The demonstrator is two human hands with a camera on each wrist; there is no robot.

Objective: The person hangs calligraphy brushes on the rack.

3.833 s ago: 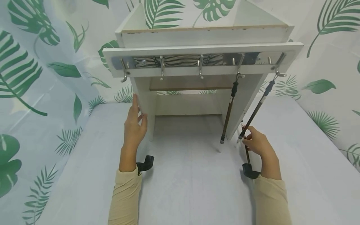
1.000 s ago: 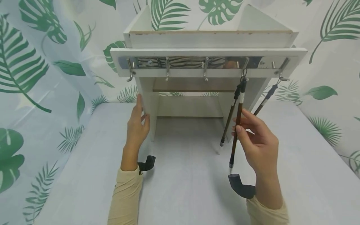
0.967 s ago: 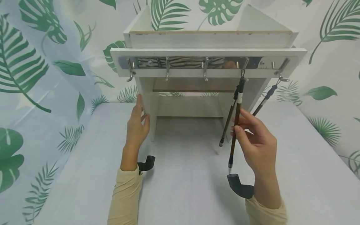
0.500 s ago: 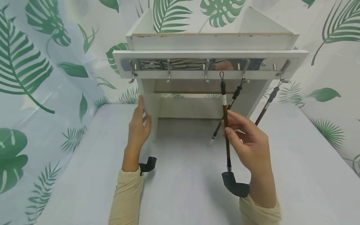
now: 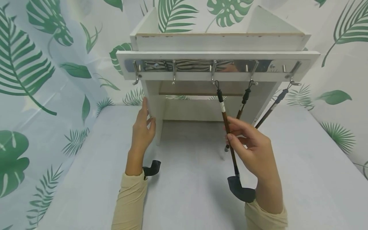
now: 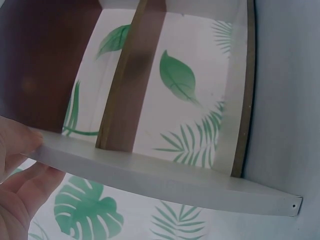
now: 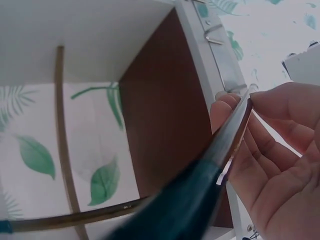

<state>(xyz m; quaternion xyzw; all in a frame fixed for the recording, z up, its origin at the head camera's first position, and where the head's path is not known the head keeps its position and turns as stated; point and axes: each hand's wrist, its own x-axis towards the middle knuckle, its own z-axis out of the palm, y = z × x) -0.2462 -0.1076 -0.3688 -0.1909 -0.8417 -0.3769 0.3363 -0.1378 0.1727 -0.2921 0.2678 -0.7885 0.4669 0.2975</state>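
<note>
Now, right hand point(image 5: 254, 148): thumb and fingers pinch the brush point(image 5: 226, 123) around mid-handle, tilted, its cord loop point(image 5: 217, 84) uppermost. That loop sits right by the lower tip of the middle hook point(image 5: 213, 72); hooked over or merely alongside, I cannot tell. Step in hand, I judge: hanging this brush. Next move likely calls for seating the loop past the upturned tip before letting go. Beyond, a second brush point(image 5: 245, 95) and third brush point(image 5: 270, 111) hang to the right. Left hand point(image 5: 141, 129): fingers straight against the side panel point(image 5: 153, 95), probably steadying.
</note>
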